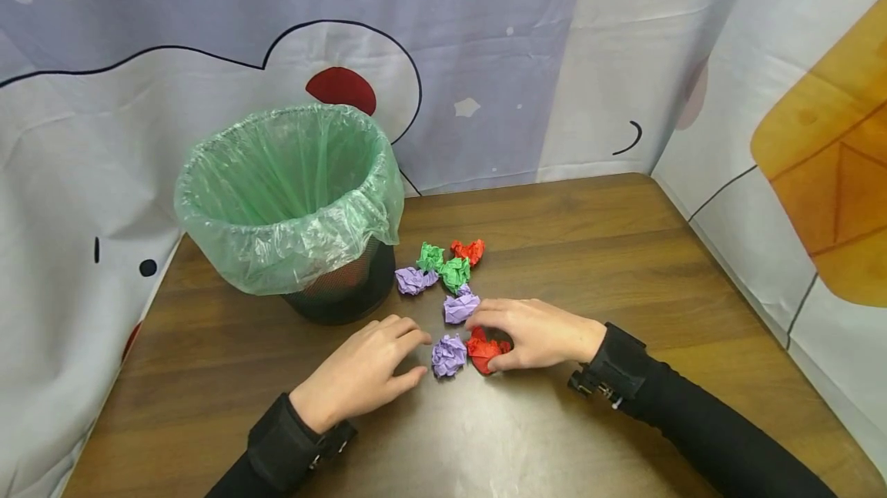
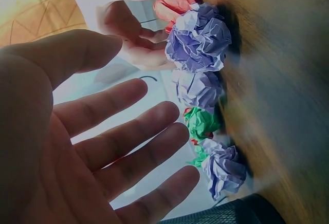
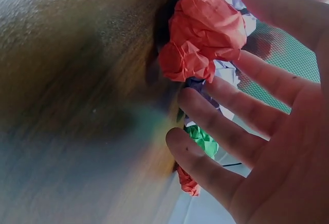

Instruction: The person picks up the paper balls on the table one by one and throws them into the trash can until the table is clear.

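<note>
My right hand (image 1: 537, 334) reaches over a crumpled red paper ball (image 1: 487, 350), thumb and fingers spread on either side of it. In the right wrist view the index fingertip overlaps the edge of that red ball (image 3: 205, 26), and the fingers are only slightly bent. My left hand (image 1: 367, 367) is just left of a crumpled purple paper ball (image 1: 449, 355), its loosely spread fingers (image 2: 128, 142) holding nothing. That purple ball sits beside the red one. Another purple paper ball (image 1: 460, 307) lies close behind, near the right fingertips.
Farther back lie two green paper balls (image 1: 455, 273), another red one (image 1: 468, 252) and a third purple one (image 1: 416, 280). A black mesh bin with a green plastic liner (image 1: 291, 252) stands at the left. Printed curtains (image 1: 485, 59) border the wooden table (image 1: 589, 252).
</note>
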`<state>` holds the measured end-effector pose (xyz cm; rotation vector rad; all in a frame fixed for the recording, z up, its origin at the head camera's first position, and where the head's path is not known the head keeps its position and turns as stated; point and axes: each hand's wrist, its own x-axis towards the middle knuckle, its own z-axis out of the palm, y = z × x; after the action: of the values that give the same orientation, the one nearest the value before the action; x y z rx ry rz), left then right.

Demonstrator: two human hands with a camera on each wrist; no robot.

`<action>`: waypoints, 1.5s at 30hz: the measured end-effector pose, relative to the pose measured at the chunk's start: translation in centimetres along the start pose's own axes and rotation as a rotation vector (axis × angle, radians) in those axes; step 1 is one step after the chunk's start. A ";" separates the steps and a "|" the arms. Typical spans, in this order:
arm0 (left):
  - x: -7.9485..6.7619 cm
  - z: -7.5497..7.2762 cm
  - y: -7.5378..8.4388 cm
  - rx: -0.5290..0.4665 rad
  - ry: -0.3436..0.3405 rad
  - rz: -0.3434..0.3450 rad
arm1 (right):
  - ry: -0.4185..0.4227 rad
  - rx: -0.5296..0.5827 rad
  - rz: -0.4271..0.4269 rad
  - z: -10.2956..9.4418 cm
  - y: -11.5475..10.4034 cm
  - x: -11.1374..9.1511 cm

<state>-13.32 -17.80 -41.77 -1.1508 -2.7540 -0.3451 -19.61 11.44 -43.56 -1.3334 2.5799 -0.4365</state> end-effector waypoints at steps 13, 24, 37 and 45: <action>-0.2 0.4 -0.3 -0.028 -0.030 -0.025 | -0.029 -0.053 -0.011 0.5 -0.2 0.6; -0.2 0.3 -0.4 -0.038 -0.047 -0.044 | -0.026 -0.037 -0.007 0.3 -0.3 0.7; -0.5 0.3 -0.4 -0.030 -0.037 -0.044 | 0.017 0.003 -0.021 -0.8 -0.6 0.2; -0.4 0.3 -0.4 -0.035 -0.035 -0.042 | 0.066 -0.025 -0.041 -2.8 -0.8 0.1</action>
<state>-13.34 -18.30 -42.25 -1.1192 -2.8165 -0.3828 -19.92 11.41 -40.67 -1.4060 2.6237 -0.4642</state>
